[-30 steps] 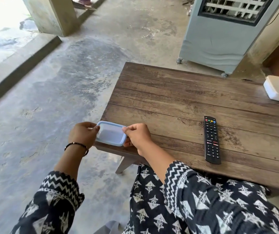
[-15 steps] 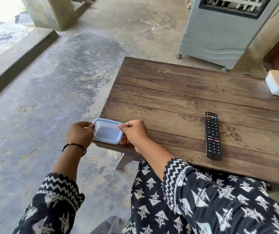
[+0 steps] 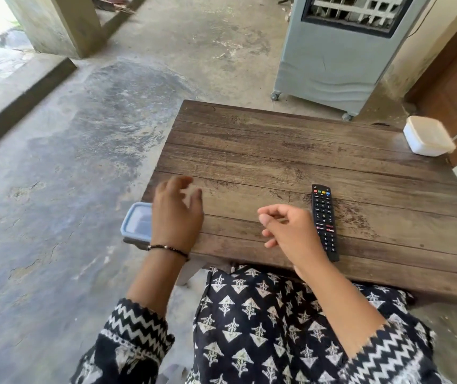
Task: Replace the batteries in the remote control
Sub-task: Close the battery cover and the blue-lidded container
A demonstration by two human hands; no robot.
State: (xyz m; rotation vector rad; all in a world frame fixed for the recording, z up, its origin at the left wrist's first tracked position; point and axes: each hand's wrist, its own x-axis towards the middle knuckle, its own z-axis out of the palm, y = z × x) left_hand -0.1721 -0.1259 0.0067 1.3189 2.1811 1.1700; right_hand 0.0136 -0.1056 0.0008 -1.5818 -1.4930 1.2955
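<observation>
A black remote control [image 3: 325, 221] lies face up, lengthwise, near the front of the wooden table [image 3: 291, 151]. My right hand [image 3: 288, 231] hovers just left of it, fingers loosely curled, holding nothing. A small clear box with a blue lid [image 3: 137, 221] sits closed at the table's front left corner. My left hand [image 3: 176, 214] is blurred above the table right beside the box, fingers spread and empty. It covers the box's right edge.
A white lidded container [image 3: 426, 135] stands at the table's far right edge. A grey air cooler on wheels [image 3: 332, 51] is behind the table. Concrete floor lies to the left, a wooden door to the right. My patterned lap is under the front edge.
Both hands have let go of the blue-lidded box. My left hand lifted up and to the right of it. My right hand swung right, close to the remote.
</observation>
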